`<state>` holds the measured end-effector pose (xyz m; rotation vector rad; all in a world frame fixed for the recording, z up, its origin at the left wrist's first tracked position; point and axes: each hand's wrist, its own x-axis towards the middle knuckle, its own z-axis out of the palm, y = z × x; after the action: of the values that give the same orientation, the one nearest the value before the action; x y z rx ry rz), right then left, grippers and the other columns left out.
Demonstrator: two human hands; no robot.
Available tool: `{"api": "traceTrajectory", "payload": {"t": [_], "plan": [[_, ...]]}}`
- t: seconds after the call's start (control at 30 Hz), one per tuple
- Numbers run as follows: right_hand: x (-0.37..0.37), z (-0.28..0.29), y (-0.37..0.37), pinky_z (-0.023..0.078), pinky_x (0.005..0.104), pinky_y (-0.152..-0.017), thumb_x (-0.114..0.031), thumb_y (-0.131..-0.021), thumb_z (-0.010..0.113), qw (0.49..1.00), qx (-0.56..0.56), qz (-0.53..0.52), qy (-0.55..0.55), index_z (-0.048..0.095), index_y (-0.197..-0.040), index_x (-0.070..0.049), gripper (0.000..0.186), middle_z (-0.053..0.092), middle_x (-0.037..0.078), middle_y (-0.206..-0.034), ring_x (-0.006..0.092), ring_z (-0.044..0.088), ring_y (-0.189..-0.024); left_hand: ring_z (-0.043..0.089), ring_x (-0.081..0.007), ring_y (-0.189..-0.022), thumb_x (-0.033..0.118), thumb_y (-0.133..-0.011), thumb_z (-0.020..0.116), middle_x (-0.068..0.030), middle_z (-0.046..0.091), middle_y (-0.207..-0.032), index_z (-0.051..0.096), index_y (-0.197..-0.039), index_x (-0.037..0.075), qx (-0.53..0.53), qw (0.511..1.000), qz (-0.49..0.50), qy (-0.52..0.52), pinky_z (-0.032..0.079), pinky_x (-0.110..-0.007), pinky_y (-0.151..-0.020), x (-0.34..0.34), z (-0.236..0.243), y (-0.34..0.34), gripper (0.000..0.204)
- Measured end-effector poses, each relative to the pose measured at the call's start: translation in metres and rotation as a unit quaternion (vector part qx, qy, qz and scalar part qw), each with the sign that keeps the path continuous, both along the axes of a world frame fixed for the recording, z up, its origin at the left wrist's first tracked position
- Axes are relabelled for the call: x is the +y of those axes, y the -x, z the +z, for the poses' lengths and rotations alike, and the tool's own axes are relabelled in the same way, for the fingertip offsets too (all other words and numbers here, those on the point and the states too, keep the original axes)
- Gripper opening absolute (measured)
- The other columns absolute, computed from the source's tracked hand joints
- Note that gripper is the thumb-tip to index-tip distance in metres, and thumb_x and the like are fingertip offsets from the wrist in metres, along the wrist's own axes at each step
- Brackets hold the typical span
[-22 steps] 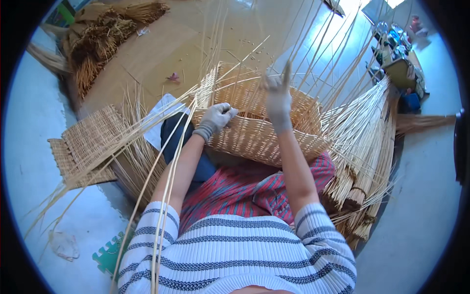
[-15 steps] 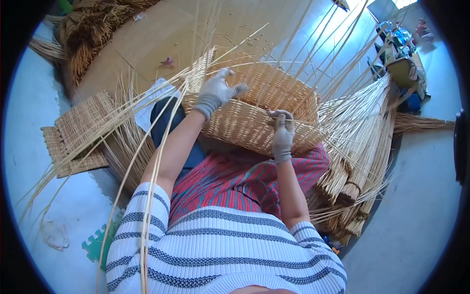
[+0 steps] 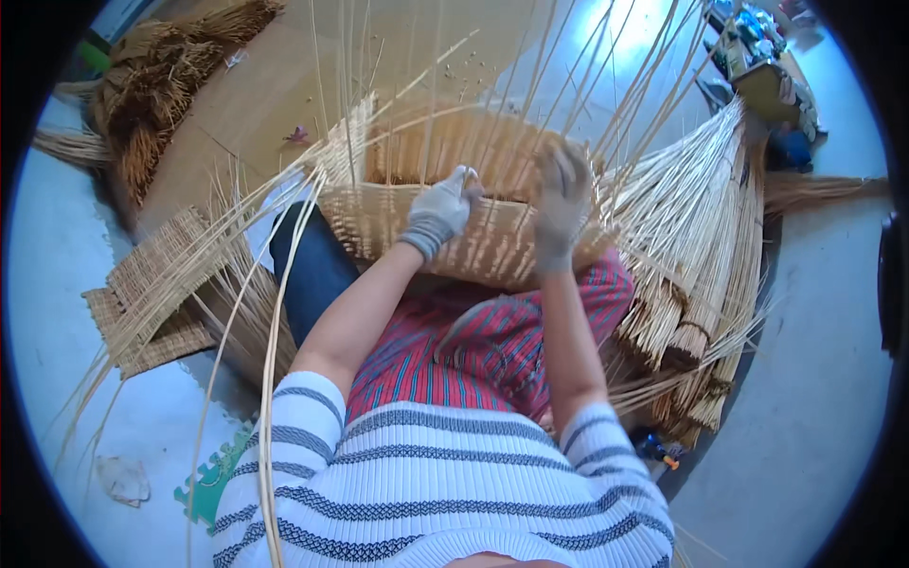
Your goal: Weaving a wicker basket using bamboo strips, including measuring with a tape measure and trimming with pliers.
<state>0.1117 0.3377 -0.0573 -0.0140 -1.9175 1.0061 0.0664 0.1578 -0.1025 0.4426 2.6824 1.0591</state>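
Note:
A half-woven wicker basket (image 3: pixel 374 227) rests across my lap, with long upright stakes standing up from its sides. My left hand (image 3: pixel 441 208), in a pale knitted glove, is closed on the near rim, thumb and fingers pinching around its middle. Over the basket's right end is my right hand (image 3: pixel 562 204), gloved too and blurred by motion. Its fingers point up and away; whether they hold a strand cannot be made out. Long loose wicker strands (image 3: pixel 270 369) trail from the basket's left corner down past my left arm.
Big bundles of pale wicker rods (image 3: pixel 686 204) lie at my right. Woven mats (image 3: pixel 166 275) sit at the left, and a brown straw heap (image 3: pixel 156 90) at the far left. A green foam mat piece (image 3: pixel 216 478) lies near my left elbow. Bags and goods (image 3: pixel 762 57) stand far right.
My left hand has shifted right along the near rim and closed on it. The right hand has left the rim and lifted up and away. The basket has shifted slightly left in view.

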Motion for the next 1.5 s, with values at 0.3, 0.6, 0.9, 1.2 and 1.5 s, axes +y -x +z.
{"api": "traceTrajectory", "payload": {"t": [0.3, 0.6, 0.9, 1.2, 1.5], "plan": [[0.048, -0.028, -0.075, 0.058, 0.0315, -0.089, -0.004, -0.105, 0.061, 0.9, -0.039, 0.084, 0.426, 0.059, -0.123, -0.008, 0.019, 0.067, 0.005, -0.106, 0.0158, 0.066, -0.089, 0.072, -0.032, -0.098, 0.026, -0.1, 0.07, -0.0106, 0.075, -0.113, 0.066, -0.132, 0.014, 0.156, 0.978, 0.046, -0.13, 0.056, -0.043, -0.087, 0.003, 0.021, -0.022, 0.034], [0.101, 0.023, 0.0, 0.054, 0.0343, -0.1, -0.003, -0.102, 0.063, 0.988, -0.148, 0.013, -0.036, 0.026, -0.168, -0.013, 0.076, 0.07, 0.013, -0.126, 0.0204, 0.067, -0.118, 0.067, -0.0333, -0.086, 0.011, -0.09, 0.067, -0.014, 0.056, -0.131, 0.033, -0.167, 0.029, 0.244, 0.946, -0.137, 0.164, 0.058, -0.049, -0.078, 0.072, 0.008, -0.075, 0.086], [0.195, -0.01, -0.125, 0.06, 0.0326, -0.075, -0.009, -0.101, 0.07, 0.902, -0.253, -0.22, 0.273, 0.064, -0.114, 0.002, 0.018, 0.07, 0.009, -0.098, 0.0175, 0.07, -0.08, 0.066, -0.0311, -0.1, 0.011, -0.094, 0.061, -0.0122, 0.057, -0.119, 0.055, -0.153, 0.031, 0.34, 0.919, -0.187, -0.064, 0.055, -0.047, -0.086, 0.131, 0.025, -0.08, 0.063], [0.187, -0.01, -0.093, 0.045, 0.0487, -0.112, -0.014, -0.096, 0.065, 0.874, -0.403, -0.186, -0.198, 0.056, -0.152, -0.017, 0.057, 0.072, 0.021, -0.113, 0.0404, 0.067, -0.108, 0.072, -0.0355, -0.101, 0.017, -0.101, 0.064, -0.0163, 0.061, -0.132, 0.052, -0.155, 0.036, 0.094, 0.966, -0.219, -0.103, 0.06, -0.044, -0.083, 0.152, 0.03, -0.083, 0.058], [0.047, -0.031, -0.074, 0.055, 0.0371, -0.097, 0.015, -0.089, 0.051, 0.98, -0.131, -0.055, 0.142, 0.072, -0.126, -0.008, 0.048, 0.074, 0.015, -0.113, 0.0271, 0.071, -0.11, 0.063, -0.0104, -0.07, 0.017, -0.101, 0.073, -0.0025, 0.07, -0.088, 0.068, -0.116, 0.002, 0.002, 0.857, 0.378, -0.351, 0.052, -0.027, -0.057, -0.193, -0.022, -0.034, 0.022]]}}
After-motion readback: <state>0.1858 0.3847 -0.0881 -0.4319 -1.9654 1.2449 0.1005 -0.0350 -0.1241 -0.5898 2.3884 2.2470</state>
